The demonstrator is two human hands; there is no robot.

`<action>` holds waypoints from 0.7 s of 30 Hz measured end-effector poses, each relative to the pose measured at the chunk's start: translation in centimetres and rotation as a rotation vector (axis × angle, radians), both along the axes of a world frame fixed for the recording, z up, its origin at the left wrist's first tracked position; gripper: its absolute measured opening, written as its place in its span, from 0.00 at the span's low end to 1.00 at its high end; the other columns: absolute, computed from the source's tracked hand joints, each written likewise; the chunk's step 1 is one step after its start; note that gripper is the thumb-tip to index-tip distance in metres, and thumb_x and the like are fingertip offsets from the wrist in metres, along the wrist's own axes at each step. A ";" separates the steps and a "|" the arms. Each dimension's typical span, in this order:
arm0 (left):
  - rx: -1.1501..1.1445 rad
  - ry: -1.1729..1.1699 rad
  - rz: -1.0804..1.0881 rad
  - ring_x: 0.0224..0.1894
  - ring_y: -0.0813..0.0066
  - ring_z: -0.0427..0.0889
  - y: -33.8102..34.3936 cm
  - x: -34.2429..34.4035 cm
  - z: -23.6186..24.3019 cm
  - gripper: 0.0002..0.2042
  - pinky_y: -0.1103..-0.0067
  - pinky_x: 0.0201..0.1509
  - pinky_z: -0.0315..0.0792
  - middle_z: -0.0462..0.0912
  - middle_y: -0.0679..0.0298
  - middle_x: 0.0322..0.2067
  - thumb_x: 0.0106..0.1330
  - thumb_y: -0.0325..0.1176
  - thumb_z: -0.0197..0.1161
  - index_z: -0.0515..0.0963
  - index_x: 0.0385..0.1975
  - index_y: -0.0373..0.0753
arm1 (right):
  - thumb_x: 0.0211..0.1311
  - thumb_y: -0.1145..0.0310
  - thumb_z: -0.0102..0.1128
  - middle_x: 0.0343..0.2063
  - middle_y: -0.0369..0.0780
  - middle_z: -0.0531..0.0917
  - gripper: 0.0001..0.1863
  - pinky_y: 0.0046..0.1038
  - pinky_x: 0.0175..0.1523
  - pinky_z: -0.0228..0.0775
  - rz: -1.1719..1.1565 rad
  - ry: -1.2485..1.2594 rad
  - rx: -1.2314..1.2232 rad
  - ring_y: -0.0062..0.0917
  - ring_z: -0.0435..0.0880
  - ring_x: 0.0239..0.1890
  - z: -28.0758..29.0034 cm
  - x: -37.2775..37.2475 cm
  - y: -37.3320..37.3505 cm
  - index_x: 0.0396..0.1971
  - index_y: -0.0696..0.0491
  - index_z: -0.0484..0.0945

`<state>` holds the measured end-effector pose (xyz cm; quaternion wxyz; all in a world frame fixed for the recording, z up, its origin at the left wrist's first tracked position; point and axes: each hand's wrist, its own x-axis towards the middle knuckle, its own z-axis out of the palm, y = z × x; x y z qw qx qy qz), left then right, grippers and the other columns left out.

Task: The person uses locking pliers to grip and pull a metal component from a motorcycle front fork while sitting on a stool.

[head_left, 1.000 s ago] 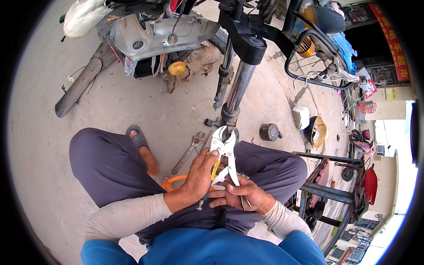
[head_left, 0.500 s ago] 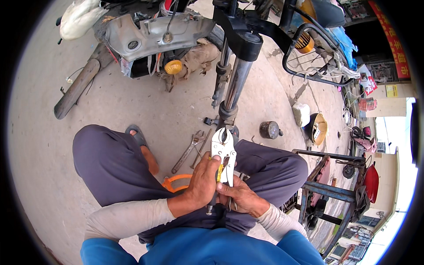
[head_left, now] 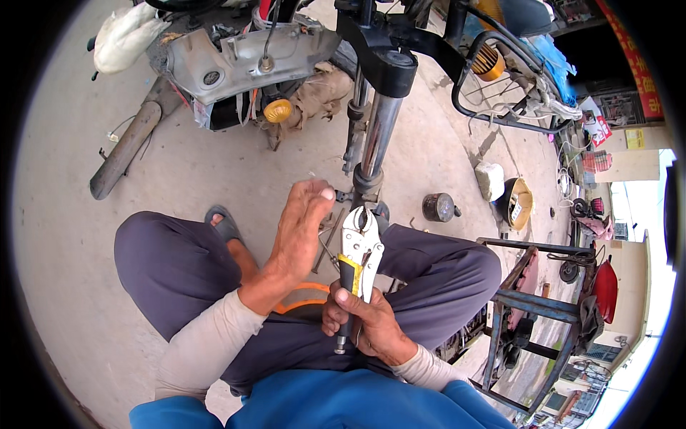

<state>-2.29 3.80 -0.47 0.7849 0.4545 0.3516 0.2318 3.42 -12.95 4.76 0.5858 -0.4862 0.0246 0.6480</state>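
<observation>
Locking pliers (head_left: 361, 247) with silver jaws and a yellow-and-black grip stand upright between my knees, jaws pointing away from me. My right hand (head_left: 371, 318) is wrapped round their handles. The adjusting screw sticks out below that hand. My left hand (head_left: 296, 225) is off the pliers, raised to their left with nothing in it and its fingers stretched out. Just beyond the jaws rises a motorcycle fork leg (head_left: 381, 132) with a shiny tube. An adjustable wrench seen earlier on the ground is now mostly behind my left hand.
A grey motorcycle fairing (head_left: 243, 61) with an orange lamp (head_left: 278, 110) lies ahead on the left. To the right are a round dark tin (head_left: 438, 207), a tan bowl (head_left: 520, 202), a white block (head_left: 490, 180) and a blue metal frame stand (head_left: 536, 305). An orange ring-shaped piece (head_left: 304, 287) lies between my legs.
My left hand has let go of the pliers and moved up and away from them, its fingers opening. My right hand keeps its hold, with the pliers nearly in the same place.
</observation>
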 end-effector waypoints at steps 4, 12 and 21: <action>0.212 -0.225 -0.130 0.58 0.68 0.74 3.7 3.7 1.5 0.27 0.73 0.65 0.65 0.77 0.52 0.55 0.69 0.45 0.62 0.69 0.60 0.31 | 0.72 0.65 0.60 0.21 0.34 0.69 0.10 0.31 0.32 0.69 -0.002 0.025 -0.018 0.24 0.73 0.26 0.7 0.2 0.2 0.36 0.55 0.73; 0.264 -0.434 -0.374 0.34 0.70 0.82 6.7 9.4 2.3 0.18 0.74 0.44 0.75 0.80 0.62 0.24 0.63 0.47 0.64 0.79 0.25 0.36 | 0.70 0.64 0.65 0.21 0.34 0.71 0.12 0.28 0.31 0.69 0.126 0.024 -0.018 0.23 0.74 0.25 1.6 3.9 -1.8 0.40 0.55 0.74; 0.202 -0.357 -0.083 0.13 0.75 0.70 4.4 11.0 1.6 0.19 0.76 0.22 0.68 0.67 0.66 0.10 0.67 0.31 0.58 0.65 0.11 0.40 | 0.74 0.58 0.59 0.23 0.36 0.77 0.17 0.27 0.35 0.76 0.109 -0.125 -0.045 0.23 0.79 0.28 2.1 6.8 -4.6 0.46 0.58 0.76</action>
